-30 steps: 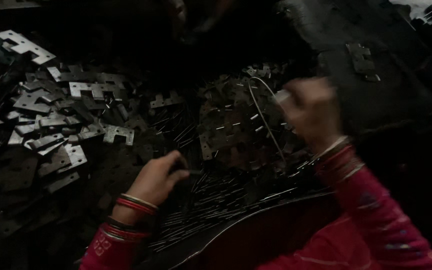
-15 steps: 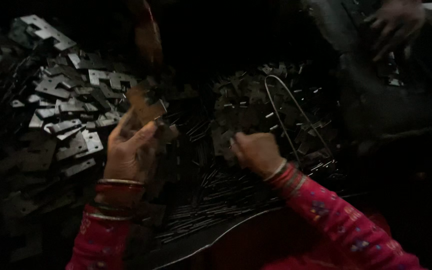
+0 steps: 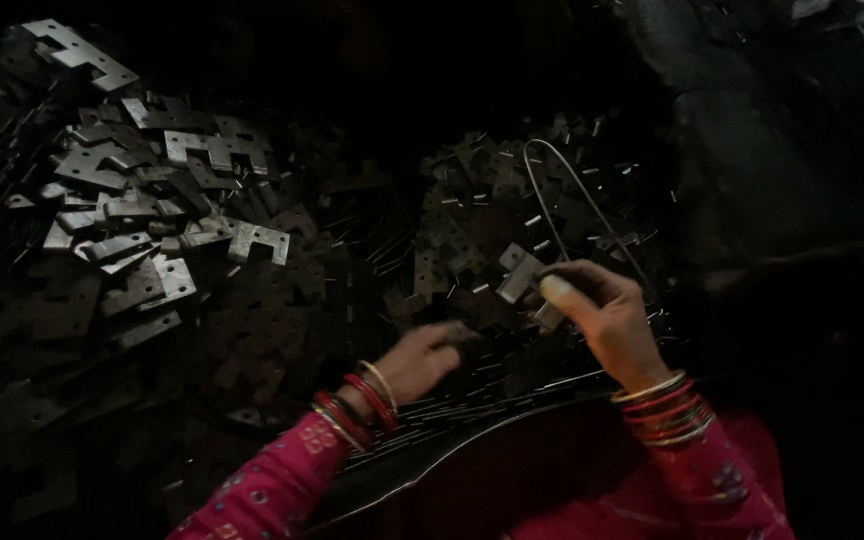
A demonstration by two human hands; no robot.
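A small metal plate is held in the right hand, pinched between thumb and fingers. A bent wire loop stands at 12 o'clock from that hand. The left hand is laid on a pile of thin metal pins, fingers curled down; whether anything is gripped cannot be told. A big heap of flat plates is seen at 10 o'clock.

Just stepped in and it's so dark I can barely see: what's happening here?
A person sits over heaps of flat metal plates. The right hand holds up one small plate by a wire loop. The left hand reaches down among thin metal pins below it.
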